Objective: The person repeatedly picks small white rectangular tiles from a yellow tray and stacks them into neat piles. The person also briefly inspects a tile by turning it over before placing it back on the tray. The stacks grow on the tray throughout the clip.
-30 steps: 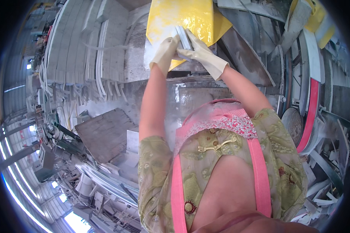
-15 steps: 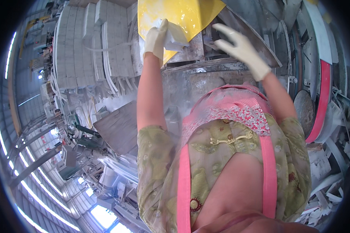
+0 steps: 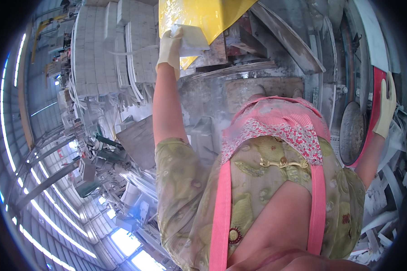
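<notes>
Pale stacked strips [image 3: 97, 54] were ranged at the left, beside a glossy yellow sheet [image 3: 201, 16]. A red band [image 3: 378, 86] was seen at far right. Over the sheet's near edge a pale slab [image 3: 194, 38] was gripped at its left end by the gloved left hand [image 3: 171, 49]. The gloved right hand [image 3: 385, 107] was held by the band, fingers straight and parted; whether contact was made could not be told.
</notes>
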Motion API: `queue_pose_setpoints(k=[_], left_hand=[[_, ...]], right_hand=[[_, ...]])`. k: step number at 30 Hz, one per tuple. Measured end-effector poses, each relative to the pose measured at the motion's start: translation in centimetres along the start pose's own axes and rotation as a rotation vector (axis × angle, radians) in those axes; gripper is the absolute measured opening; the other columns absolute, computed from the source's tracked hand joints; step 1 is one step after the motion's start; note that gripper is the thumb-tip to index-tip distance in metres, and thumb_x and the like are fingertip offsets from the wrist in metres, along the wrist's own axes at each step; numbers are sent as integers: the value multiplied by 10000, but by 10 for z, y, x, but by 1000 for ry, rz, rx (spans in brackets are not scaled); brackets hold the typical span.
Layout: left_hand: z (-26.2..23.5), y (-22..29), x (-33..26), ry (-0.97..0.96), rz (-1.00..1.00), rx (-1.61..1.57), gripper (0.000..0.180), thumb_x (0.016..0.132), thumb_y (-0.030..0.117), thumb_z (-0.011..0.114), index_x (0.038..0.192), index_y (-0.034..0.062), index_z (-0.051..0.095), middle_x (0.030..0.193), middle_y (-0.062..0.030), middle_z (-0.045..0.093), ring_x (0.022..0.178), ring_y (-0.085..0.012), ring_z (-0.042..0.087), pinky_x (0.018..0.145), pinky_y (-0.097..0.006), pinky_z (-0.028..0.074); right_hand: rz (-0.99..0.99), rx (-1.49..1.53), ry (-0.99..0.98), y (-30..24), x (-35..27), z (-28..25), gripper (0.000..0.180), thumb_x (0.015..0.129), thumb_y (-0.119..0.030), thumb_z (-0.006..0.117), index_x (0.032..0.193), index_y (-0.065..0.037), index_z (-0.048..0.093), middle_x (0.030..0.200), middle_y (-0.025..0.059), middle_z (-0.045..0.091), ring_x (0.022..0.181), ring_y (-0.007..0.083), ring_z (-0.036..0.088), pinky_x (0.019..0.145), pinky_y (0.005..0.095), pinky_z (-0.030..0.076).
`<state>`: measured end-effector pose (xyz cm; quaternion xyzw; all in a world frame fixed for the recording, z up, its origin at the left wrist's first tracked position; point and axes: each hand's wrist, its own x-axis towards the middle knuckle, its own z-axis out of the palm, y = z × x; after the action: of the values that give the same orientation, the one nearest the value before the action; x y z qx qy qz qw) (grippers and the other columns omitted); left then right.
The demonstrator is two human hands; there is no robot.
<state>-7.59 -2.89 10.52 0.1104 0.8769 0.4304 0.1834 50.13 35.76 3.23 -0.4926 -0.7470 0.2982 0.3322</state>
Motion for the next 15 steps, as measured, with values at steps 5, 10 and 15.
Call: queue_pose_setpoints(k=[5,10,15], left_hand=[[3,4,-24,47,24,-72,573,948,204,704,1431,-1,473,1177,-150,658,1065,-209,645,903,-325,501],[-8,5,-40,-121,21,-125,808,884,144,727,1544,-23,291,1335,-195,566,1236,-255,564,1020,-345,438],[-19,10,-48,-282,297,195,782,873,126,726,1521,-24,316,1261,-175,587,1253,-255,550,1055,-354,413]], right_hand=[[-248,-298,-100,32,5,-3,500,1022,-217,571,1483,-46,479,1517,129,487,1419,244,436,1179,346,319],[-514,-394,-216,82,35,1,575,987,-183,589,1526,-81,417,1558,122,431,1449,270,388,1199,365,295],[-572,-383,-375,97,59,-7,732,873,-150,684,1544,-109,393,1563,131,420,1467,292,361,1200,384,292]])
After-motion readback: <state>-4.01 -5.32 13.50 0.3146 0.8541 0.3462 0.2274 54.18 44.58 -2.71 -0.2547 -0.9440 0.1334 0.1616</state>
